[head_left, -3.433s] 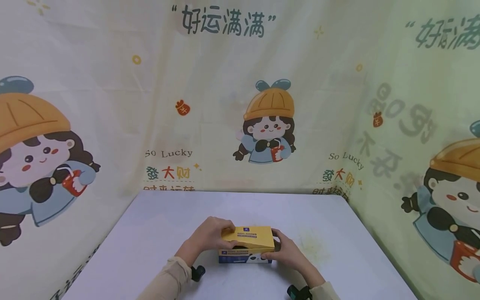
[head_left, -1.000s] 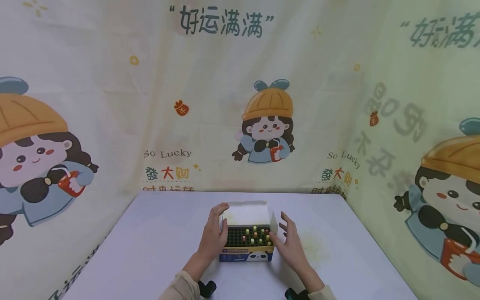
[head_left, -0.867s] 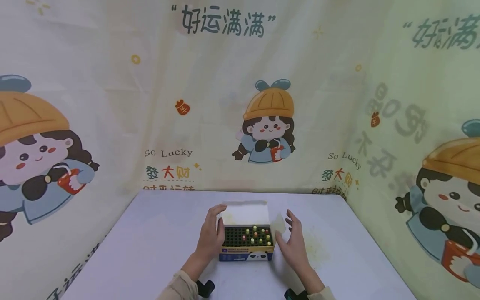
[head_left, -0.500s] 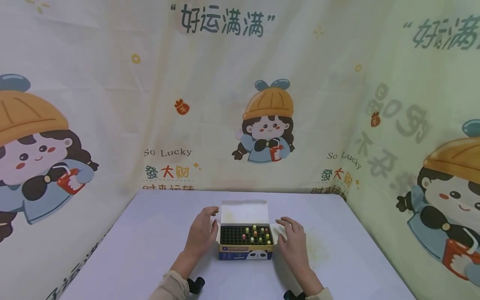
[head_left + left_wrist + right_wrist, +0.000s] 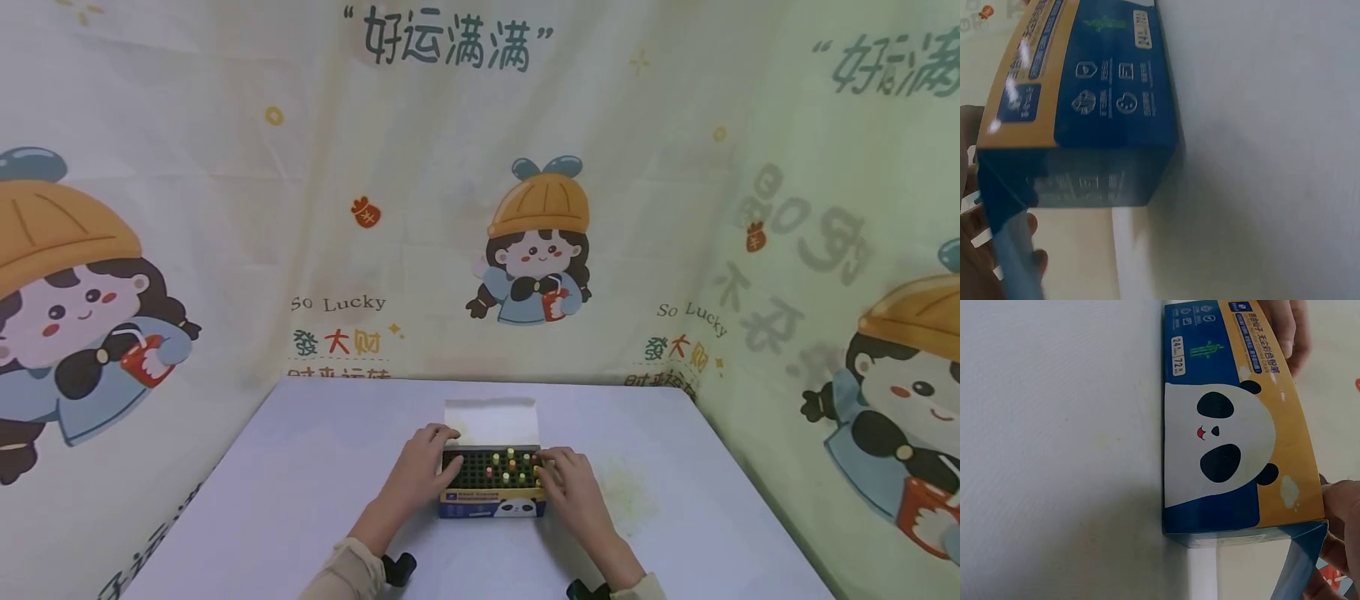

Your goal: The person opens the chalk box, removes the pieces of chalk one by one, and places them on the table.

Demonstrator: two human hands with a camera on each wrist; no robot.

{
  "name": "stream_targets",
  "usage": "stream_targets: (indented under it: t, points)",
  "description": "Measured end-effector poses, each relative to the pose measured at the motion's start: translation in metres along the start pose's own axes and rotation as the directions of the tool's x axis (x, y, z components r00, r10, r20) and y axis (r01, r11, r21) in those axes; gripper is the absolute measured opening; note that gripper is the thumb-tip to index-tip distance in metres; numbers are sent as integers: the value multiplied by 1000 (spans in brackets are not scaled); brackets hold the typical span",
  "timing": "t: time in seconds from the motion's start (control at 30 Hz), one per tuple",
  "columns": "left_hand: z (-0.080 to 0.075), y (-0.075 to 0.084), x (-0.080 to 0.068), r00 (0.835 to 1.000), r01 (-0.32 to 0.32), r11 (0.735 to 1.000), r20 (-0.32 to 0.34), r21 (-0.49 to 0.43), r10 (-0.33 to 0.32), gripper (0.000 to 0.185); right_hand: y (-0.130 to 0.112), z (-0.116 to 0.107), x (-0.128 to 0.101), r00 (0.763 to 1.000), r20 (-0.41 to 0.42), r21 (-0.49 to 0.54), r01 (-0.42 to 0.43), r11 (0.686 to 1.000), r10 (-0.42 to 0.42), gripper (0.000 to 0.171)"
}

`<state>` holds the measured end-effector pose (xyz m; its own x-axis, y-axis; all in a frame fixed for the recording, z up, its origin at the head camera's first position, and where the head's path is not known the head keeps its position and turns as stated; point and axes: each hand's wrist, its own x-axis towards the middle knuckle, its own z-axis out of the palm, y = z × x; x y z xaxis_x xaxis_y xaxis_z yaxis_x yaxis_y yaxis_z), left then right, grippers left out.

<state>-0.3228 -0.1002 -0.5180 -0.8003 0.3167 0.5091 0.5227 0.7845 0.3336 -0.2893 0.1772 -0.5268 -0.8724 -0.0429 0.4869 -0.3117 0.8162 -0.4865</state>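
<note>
A blue and yellow chalk box with a panda print stands on the table, its white-lined lid folded back. Inside sits a black holder with rows of holes, several coloured chalk sticks standing in its right part. At the box's left end is my left hand, thumb over the top corner, fingers toward the back. My right hand lies at the right end, fingertips by the rightmost chalks. The left wrist view shows fingertips behind a side flap; contact with the holder is unclear.
The white table reaches back to a printed curtain, with more curtain at both sides. A faint yellowish smudge marks the tabletop right of the box. Black wrist cameras sit on both wrists.
Earlier both hands lifted the lid, which then stood folded back with the side flaps spread. Half a second ago they were apart from the box; now both have moved inward to its ends.
</note>
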Motion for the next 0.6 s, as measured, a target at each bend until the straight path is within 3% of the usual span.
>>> stream_targets:
  t: [0.2,0.37,0.6]
  points:
    - [9,2,-1,993,-19,999,119,-29,22,44,3,-1,1,999,52,21,10,1000,-11,12]
    - [11,2,-3,984,-21,997,177,-69,33,54,5,-5,4,996,80,41,27,999,-30,12]
    - [12,0,-5,961,-23,993,270,-117,54,68,5,-13,5,995,96,51,-9,999,4,11]
